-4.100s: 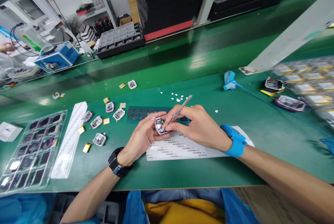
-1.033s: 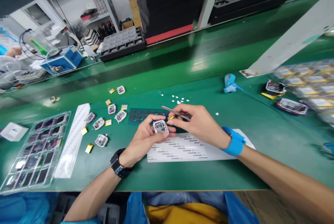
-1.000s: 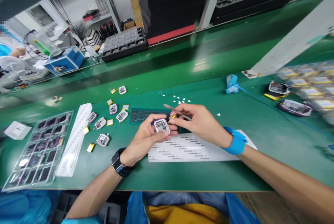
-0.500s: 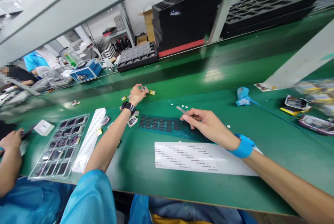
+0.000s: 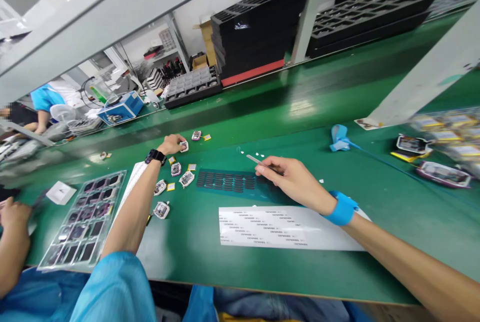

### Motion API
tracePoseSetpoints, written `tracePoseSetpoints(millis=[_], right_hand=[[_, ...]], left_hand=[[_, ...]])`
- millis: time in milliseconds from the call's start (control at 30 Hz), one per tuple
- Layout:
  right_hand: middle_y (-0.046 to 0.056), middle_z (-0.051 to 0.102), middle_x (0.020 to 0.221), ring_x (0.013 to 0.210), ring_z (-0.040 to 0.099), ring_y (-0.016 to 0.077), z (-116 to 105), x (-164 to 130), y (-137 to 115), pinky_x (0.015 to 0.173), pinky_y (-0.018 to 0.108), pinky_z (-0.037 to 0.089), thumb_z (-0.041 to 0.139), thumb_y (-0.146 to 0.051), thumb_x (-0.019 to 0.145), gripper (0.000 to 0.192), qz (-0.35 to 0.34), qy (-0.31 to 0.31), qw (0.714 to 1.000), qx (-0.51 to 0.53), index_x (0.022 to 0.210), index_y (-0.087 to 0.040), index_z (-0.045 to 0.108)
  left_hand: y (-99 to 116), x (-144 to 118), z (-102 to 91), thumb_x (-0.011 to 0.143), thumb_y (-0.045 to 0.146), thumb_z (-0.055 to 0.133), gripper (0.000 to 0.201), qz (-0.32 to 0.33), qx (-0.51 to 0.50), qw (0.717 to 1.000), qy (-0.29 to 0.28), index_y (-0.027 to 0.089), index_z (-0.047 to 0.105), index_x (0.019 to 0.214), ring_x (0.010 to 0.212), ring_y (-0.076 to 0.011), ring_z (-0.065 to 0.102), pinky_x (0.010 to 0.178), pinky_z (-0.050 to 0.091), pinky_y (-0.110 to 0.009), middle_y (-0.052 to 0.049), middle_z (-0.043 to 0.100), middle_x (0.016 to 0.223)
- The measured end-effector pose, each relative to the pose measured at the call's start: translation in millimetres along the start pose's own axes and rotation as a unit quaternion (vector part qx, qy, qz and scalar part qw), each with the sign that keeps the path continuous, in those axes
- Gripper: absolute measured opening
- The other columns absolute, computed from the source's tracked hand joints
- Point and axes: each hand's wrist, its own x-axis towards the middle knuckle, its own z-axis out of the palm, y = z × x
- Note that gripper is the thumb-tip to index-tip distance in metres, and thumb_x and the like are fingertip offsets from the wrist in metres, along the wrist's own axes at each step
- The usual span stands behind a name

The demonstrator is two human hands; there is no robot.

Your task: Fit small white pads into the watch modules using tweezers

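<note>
The left hand [image 5: 171,144] is stretched out toward the far edge of the green bench [image 5: 285,127], its fingers curled down around a small white module [image 5: 183,146] that lies on the surface; whether it is lifted cannot be told. Just beyond it, closer to the far edge, lies another small module [image 5: 196,135] with a yellow tab [image 5: 206,137] beside it. A black watch [image 5: 153,156] sits on the left wrist, and below the forearm a loose cluster of modules [image 5: 176,177] and yellow tabs is scattered toward the left of the bench. The right hand [image 5: 290,182] rests near the middle of the bench, closed around metal tweezers [image 5: 258,161] whose tips point left and away from the person. Under that hand lies a dark sheet of small pads [image 5: 227,182], and a few white scraps [image 5: 257,154] dot the surface just past the tweezer tips. A blue strap [image 5: 342,208] wraps the right wrist. Nearer the front edge, below the right hand, is a long white strip of printed labels [image 5: 277,227]. At the left front corner lies a clear tray [image 5: 80,222] of dark parts, with a white paper strip [image 5: 129,187] along its right side, partly under the left forearm. At the far left edge another person's hand [image 5: 13,214] rests. Near the right edge, a blue cord clip [image 5: 339,138] lies on the bench.
</note>
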Motion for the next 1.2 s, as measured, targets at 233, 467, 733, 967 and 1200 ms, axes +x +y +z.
tracePoseSetpoints(millis=[233,467,733,967,1200], right_hand=[[0.005,0.069,0.071,0.058,0.054,0.0153,1.3,-1.0,-1.1,0.054,0.027,0.04,0.051,-0.049,0.085,0.036,-0.003,-0.002,1.0,-0.001,0.079,-0.017,0.066],[0.003,0.068,0.069,0.057,0.056,0.0153,-0.1,-5.5,-8.0,0.056,0.027,0.041,0.051,-0.043,0.087,0.03,-0.03,0.022,0.999,-0.01,0.077,-0.018,0.065],[0.0,0.065,0.065,0.057,0.054,0.013,6.8,-17.3,-19.2,0.056,0.025,0.041,0.059,-0.028,0.086,0.014,-0.116,0.082,0.989,-0.037,0.083,-0.017,0.067],[0.006,0.073,0.093,0.077,0.066,0.0149,11.6,-23.8,-14.8,0.067,0.027,0.053,0.06,-0.018,0.089,0.015,-0.279,0.048,0.958,-0.036,0.1,-0.019,0.069],[0.006,0.073,0.085,0.075,0.068,0.0148,17.1,-26.5,-13.1,0.066,0.027,0.055,0.051,-0.015,0.094,0.021,-0.312,0.053,0.944,-0.09,0.093,-0.019,0.072]], left_hand=[[0.2,-13.0,-7.9,0.065,0.013,0.077,0.036,0.015,-0.074,0.995,0.069,0.015,0.068,0.1,0.086,-0.022,0.067,0.084,0.051,-0.032,-0.002,0.071,0.08],[33.6,-59.7,-15.8,0.076,0.025,0.063,0.025,0.073,-0.251,0.955,0.137,0.014,0.063,0.098,0.088,-0.0195,0.069,0.08,0.053,-0.03,-0.009,0.074,0.094],[99.5,-165.8,34.6,0.07,0.034,0.071,0.036,0.071,-0.587,0.807,-0.014,0.019,0.059,0.101,0.057,-0.0144,0.069,0.056,0.052,-0.024,-0.001,0.073,0.078],[108.7,-189.6,59.9,0.068,0.033,0.073,0.03,0.059,-0.564,0.816,-0.11,0.016,0.062,0.09,0.043,-0.0125,0.064,0.045,0.046,-0.02,0.002,0.067,0.061],[108.3,-193.0,70.4,0.068,0.026,0.071,0.024,0.072,-0.55,0.822,-0.126,0.017,0.063,0.089,0.046,-0.0123,0.066,0.045,0.046,-0.019,0.001,0.07,0.065]])
